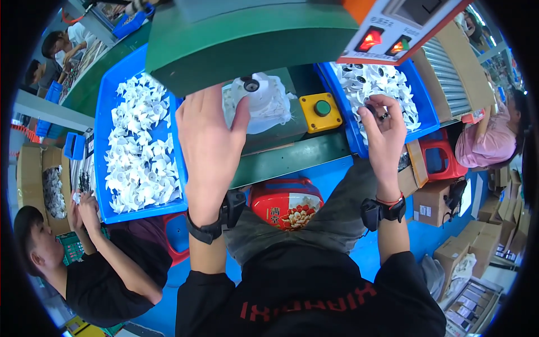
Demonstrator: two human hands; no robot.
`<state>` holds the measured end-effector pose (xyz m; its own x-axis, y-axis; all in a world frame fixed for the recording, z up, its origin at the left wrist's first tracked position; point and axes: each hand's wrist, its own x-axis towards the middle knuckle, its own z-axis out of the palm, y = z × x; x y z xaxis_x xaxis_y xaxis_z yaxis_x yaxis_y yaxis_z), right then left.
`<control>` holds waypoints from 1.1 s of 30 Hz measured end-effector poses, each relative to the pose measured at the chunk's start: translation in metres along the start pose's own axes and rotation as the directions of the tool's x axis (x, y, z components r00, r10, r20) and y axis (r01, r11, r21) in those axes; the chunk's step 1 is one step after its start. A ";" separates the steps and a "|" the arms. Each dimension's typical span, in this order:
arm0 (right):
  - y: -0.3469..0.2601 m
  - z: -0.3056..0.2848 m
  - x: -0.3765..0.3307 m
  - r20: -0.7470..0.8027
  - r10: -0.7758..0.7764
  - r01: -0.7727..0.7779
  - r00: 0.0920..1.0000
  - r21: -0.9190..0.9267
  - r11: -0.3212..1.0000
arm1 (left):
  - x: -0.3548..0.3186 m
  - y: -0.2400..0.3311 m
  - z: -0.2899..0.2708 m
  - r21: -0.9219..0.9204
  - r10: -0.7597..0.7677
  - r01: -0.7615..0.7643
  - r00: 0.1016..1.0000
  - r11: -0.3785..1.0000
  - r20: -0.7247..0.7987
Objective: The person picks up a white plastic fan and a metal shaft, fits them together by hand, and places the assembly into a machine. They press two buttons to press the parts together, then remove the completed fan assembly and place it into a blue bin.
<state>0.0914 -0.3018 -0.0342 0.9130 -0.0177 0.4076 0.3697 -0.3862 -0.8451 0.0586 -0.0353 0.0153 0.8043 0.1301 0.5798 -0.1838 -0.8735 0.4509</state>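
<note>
White bladed part [268, 102], dark-centred: one, under green press [252, 53]. Left hand [210, 143]: thumb spread, fingertips hidden, hold unclear. Right hand [384, 132]: fingers half-curled over right blue tray [429, 119], hold unclear. Dark-centred parts [393, 84] there, seemingly done; plain parts [137, 154], left tray [101, 146], seemingly remaining.

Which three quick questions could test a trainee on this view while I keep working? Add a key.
1. What does the left tray hold?
A) red stools
B) white bladed parts
C) cardboard boxes

2. True or false: the right hand is over the left tray.

3. What colour is the push button on the yellow box?

Key:
1. B.
2. False: it is over the right tray.
3. Green.
</note>
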 end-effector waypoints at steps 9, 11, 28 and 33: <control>0.009 -0.005 -0.004 -0.384 0.082 0.094 0.920 0.418 0.904 | 0.006 0.011 0.025 -0.086 0.001 0.007 0.995 0.996 0.097; 0.009 0.000 -0.004 -0.434 0.052 0.157 0.900 0.432 0.888 | -0.008 0.024 0.032 -0.098 -0.018 0.017 1.000 0.995 -0.008; 0.013 -0.005 -0.005 -0.371 0.064 0.070 0.926 0.337 0.939 | -0.012 -0.089 -0.079 0.188 -0.170 0.107 0.917 0.976 0.360; 0.022 -0.006 -0.003 -0.365 0.082 0.025 0.928 0.279 0.960 | -0.012 -0.140 -0.074 0.358 -0.143 -0.118 0.768 0.926 0.625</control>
<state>0.0959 -0.3162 -0.0516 0.8143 -0.3844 0.4350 0.4255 -0.1144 -0.8977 0.0329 0.1198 -0.0047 0.9967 -0.0681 -0.0436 -0.0631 -0.9923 0.1067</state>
